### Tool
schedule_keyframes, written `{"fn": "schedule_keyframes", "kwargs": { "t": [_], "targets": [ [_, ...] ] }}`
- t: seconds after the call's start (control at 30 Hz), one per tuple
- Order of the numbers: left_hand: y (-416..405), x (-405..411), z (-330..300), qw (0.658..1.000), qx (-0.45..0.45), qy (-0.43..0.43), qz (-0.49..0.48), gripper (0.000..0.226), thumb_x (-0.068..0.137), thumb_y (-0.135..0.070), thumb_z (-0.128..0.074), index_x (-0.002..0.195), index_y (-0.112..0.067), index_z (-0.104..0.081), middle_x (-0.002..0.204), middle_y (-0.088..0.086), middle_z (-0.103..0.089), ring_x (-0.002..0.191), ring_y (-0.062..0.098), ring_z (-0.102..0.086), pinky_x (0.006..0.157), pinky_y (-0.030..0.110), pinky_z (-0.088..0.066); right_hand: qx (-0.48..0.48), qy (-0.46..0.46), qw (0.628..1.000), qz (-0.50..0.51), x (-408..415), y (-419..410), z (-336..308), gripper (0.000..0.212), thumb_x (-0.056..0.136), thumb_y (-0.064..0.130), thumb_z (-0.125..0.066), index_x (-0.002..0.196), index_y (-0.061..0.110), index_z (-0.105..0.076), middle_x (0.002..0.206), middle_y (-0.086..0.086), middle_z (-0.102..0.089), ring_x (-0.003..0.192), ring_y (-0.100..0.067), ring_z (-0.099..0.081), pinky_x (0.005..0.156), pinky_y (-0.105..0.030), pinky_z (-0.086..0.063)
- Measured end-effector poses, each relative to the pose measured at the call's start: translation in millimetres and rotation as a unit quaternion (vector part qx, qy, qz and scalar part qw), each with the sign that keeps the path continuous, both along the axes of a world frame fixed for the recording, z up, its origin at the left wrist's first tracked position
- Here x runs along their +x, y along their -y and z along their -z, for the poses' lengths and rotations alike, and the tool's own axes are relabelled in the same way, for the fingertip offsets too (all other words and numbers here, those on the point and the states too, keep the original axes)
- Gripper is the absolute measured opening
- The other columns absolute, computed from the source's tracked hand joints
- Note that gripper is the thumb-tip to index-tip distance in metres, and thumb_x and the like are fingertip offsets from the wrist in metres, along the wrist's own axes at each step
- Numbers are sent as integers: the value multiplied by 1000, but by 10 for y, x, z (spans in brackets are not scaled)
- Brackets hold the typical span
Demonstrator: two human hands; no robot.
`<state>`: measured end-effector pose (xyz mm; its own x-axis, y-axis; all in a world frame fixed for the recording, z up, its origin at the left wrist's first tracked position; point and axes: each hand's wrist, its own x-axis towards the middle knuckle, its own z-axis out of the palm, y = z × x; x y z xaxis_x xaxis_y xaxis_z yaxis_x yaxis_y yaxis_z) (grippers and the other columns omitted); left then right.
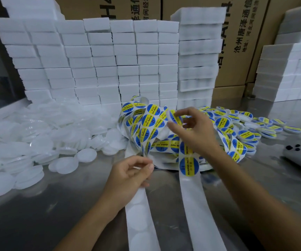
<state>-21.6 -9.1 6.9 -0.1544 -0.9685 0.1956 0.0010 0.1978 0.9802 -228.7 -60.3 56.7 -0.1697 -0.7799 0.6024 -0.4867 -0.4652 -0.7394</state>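
left hand [129, 174]: white strip [140, 214] is pinched between thumb and fingers, low over table [55, 205] | right hand [191, 131]: blue-yellow sticker [173, 115] is pinched at the fingertips, held above label tangle [146, 127] mid-table | bare lids [28, 151] are piled left, labelled lids [265, 124] right | foam blocks [100, 60] are stacked behind

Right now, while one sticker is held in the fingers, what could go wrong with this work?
1. The sticker pinched by the right hand hangs close above the tangled sticker strip; it might fold or stick there.
2. The left hand grips the backing paper just below that tangle; a hard pull could tighten the loops or tear it.
3. The labelled lids lie against the tangle; a moving strip may push them.
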Motion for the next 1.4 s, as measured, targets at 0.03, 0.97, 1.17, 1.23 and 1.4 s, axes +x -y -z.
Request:
{"fn": "schedule_keyframes", "kwargs": {
  "t": [0.03, 0.97, 1.17, 1.23, 1.4],
  "targets": [
    [3, -10, 0, 1000, -2, 8, -2, 8, 86, -5, -68, 92, -7, -73, 69, 6, -68, 62, 12, -66, 60, 29, -59, -6, 21, 999, 25, -85, 56, -76, 25, 79, 40, -79, 97, 29, -67, 104, 16, -68, 87, 3, -62, 67, -13, -49],
    [130, 88, 89, 998, 17, 39, -35, 8, 86, -7, -69, 82, -12, -74, 64, 8, -66, 53, 19, -64, 52, 29, -57, 177, -262, 893, 319, -547, 315, -18, 64, 84, 81, -35, 97, 22, -57, 78, -3, -62, 80, -28, -60, 57, -30, -34],
    [137, 79, 91, 999, 17, 34, -37, 10, 86, -6, -70, 80, -13, -75, 73, 13, -67, 55, 21, -64, 53, 31, -57, 273, -252, 917, 148, -460, 165, -96, 44, 79, 59, -70, 106, 27, -58, 97, 3, -58, 82, -16, -60, 59, -29, -45],
    [136, 79, 88, 999, 17, 35, -36, 12, 86, -8, -70, 78, -15, -75, 72, 12, -67, 56, 21, -64, 53, 31, -57, 190, -205, 954, 104, -388, 172, -48, 27, 83, 36, -74, 107, 26, -67, 104, 2, -65, 90, -17, -62, 66, -30, -50],
    [129, 82, 77, 999, 20, 20, -37, 9, 85, -9, -71, 81, -16, -76, 75, 11, -69, 57, 22, -64, 54, 31, -57, 128, -148, 981, 11, -65, 181, 43, 44, 88, 10, -65, 129, 28, -61, 122, 8, -61, 102, -9, -57, 73, -9, -42]
  ]
}}
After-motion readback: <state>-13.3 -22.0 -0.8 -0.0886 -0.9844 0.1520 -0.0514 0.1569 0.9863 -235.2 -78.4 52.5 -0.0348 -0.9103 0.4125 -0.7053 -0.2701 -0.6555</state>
